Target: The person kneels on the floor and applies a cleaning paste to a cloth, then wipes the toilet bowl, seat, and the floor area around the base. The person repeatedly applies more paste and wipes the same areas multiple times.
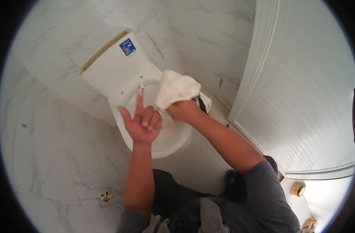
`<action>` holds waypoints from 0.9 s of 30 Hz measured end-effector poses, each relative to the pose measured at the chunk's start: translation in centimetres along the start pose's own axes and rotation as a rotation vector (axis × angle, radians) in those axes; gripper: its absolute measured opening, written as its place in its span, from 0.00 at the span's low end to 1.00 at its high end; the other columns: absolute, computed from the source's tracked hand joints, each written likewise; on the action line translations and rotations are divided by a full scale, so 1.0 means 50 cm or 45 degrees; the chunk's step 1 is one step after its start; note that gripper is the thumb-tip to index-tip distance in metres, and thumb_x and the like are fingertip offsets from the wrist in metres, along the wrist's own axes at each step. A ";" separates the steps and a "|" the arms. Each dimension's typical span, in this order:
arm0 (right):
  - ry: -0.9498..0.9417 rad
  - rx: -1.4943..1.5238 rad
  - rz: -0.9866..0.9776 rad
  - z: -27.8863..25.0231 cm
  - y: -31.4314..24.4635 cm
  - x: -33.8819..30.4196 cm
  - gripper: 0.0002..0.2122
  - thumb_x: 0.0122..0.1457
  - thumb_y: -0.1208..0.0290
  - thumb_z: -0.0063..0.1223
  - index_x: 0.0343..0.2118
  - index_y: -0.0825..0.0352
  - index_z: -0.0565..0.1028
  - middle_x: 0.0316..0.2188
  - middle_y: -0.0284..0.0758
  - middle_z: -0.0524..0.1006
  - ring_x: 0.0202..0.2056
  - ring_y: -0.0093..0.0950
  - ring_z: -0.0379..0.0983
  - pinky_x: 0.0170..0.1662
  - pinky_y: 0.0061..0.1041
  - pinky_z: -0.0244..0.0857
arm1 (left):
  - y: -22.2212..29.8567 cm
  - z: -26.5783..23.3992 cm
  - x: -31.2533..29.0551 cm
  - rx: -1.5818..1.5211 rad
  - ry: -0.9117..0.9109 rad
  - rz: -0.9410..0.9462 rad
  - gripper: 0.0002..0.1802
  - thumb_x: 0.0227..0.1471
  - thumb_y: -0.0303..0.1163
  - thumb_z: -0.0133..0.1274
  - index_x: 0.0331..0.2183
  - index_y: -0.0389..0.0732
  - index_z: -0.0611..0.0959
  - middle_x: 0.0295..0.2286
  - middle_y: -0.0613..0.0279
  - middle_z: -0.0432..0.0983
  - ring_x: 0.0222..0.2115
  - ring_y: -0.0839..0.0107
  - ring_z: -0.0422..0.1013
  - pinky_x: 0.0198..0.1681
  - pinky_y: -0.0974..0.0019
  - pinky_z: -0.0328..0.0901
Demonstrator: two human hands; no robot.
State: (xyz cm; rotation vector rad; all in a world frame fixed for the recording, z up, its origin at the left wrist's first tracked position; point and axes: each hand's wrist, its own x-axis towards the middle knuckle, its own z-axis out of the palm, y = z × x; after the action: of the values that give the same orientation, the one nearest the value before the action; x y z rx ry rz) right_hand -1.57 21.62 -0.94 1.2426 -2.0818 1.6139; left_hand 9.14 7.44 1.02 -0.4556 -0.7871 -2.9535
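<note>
Work at the toilet: the step in hand looks like hand work with a white smear (140,92) and a white cloth (177,88) over the toilet bowl (167,153), though whether the smear is going on or coming off I cannot tell
Next move: it seems to call for keeping the smeared fingertip clear of other surfaces and the loose cloth clear of the bowl
White cloth: bunched, slightly blurred, rising above and beyond the right hand's fingers, over the right side of the bowl; its lower edge lies at the grip
Right hand (184,111): fingers closed around the cloth's near edge, pinching a gathered part; the exact finger placement is hidden
Left hand (143,125): holds nothing; index finger straight, thumb spread wide, the other 3 fingers curled toward the palm
White smear: on the left index fingertip, over the back of the bowl in this view, apart from the cloth; touch with the rim cannot be told
Bowl rim: bare of a seat, with 2 small holes near the cistern (113,64)
Cistern: top looks uncovered, 1 blue sticker (128,47) on its front
Right side: pale ribbed door (301,89); 1 yellow-sided round container (297,190) near its foot
</note>
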 end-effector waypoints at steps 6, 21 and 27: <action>0.195 0.220 0.032 0.016 0.022 0.021 0.17 0.60 0.61 0.57 0.48 0.66 0.78 0.49 0.43 0.78 0.52 0.43 0.73 0.56 0.38 0.64 | -0.048 -0.018 0.002 0.286 -0.174 -0.420 0.54 0.52 0.81 0.27 0.70 0.57 0.53 0.16 0.72 0.59 0.15 0.77 0.54 0.21 0.72 0.54; 0.181 0.270 0.516 -0.064 0.104 0.081 0.14 0.64 0.63 0.55 0.43 0.72 0.78 0.37 0.38 0.83 0.37 0.28 0.80 0.41 0.27 0.71 | 0.036 -0.023 -0.012 1.106 0.144 -0.305 0.37 0.67 0.55 0.36 0.68 0.44 0.59 0.22 0.69 0.68 0.18 0.80 0.59 0.20 0.73 0.57; 0.213 0.483 0.227 -0.003 0.073 0.019 0.15 0.64 0.68 0.53 0.47 0.74 0.76 0.43 0.41 0.81 0.43 0.30 0.78 0.48 0.28 0.69 | 0.037 0.019 0.025 2.975 0.021 0.001 0.45 0.53 0.33 0.54 0.69 0.49 0.56 0.25 0.60 0.72 0.21 0.66 0.70 0.25 0.62 0.68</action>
State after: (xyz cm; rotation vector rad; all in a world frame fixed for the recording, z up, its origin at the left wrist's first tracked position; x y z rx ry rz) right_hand -4.87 21.40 -2.81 0.9984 -1.8865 2.1896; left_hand 8.43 6.32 3.05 -0.0808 -2.8152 -0.4055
